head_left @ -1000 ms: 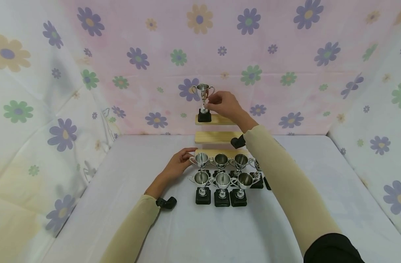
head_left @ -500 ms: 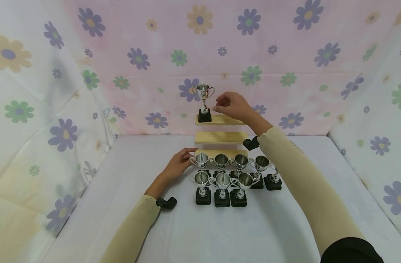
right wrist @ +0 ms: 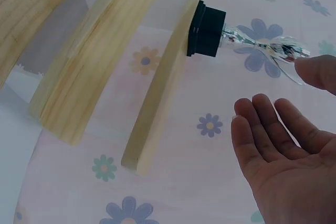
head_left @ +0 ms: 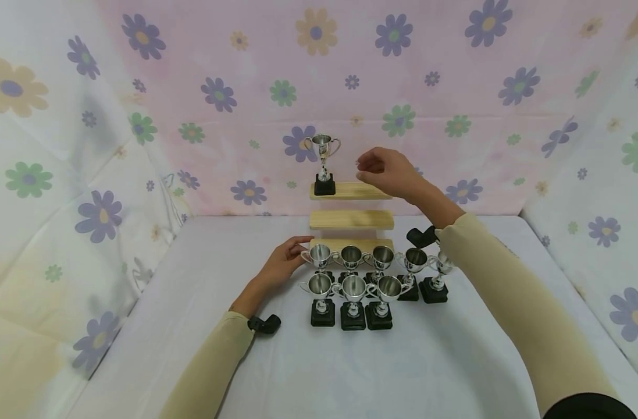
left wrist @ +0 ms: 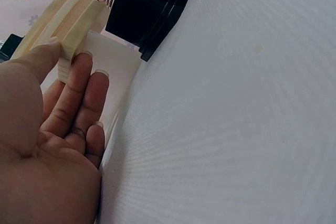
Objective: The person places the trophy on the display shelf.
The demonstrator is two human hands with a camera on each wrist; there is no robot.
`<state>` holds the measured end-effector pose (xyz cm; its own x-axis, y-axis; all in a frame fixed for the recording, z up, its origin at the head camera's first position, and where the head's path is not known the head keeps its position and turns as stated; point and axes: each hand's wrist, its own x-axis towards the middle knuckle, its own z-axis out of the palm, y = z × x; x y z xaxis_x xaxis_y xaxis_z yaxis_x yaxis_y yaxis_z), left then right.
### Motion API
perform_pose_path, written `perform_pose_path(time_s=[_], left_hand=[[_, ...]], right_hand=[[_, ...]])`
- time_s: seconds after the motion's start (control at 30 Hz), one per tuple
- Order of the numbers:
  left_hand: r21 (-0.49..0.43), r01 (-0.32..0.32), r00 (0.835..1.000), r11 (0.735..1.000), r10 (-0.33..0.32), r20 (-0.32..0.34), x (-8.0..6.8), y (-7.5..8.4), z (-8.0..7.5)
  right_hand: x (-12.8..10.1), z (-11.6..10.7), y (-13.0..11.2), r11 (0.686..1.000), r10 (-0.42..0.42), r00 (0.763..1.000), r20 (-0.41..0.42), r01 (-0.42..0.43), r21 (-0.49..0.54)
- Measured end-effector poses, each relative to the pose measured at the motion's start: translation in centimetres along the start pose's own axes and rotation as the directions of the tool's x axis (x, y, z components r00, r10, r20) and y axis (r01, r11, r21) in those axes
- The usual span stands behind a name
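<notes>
The right hand [head_left: 389,171] hovers empty, fingers loose, beside the trophy [head_left: 324,163] on the top shelf [head_left: 363,191]; a stray brush could topple it. The left hand [head_left: 282,265] rests flat, fingers straight, on the desk [head_left: 193,302].

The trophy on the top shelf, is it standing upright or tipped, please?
Upright: the trophy stands on its black base on the top shelf, free of the right hand.
</notes>
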<state>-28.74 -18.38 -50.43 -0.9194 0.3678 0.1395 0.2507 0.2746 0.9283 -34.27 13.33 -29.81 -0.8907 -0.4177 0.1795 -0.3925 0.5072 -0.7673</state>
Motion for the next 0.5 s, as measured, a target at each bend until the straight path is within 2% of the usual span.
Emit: perform_pose_path(time_s=[0.3, 0.5], left_hand=[[-0.017, -0.016, 1.000, 1.000, 0.016, 0.004, -0.2, 0.0, -0.1], [0.003, -0.010, 1.000, 1.000, 0.010, -0.010, -0.1, 0.0, 0.1]], right_hand=[[-2.6, -0.9, 0.0, 0.999, -0.049, 0.999, 0.009, 0.049, 0.021], [-4.6, -1.2, 0.0, 0.996, -0.071, 0.997, -0.009, 0.071, 0.056]])
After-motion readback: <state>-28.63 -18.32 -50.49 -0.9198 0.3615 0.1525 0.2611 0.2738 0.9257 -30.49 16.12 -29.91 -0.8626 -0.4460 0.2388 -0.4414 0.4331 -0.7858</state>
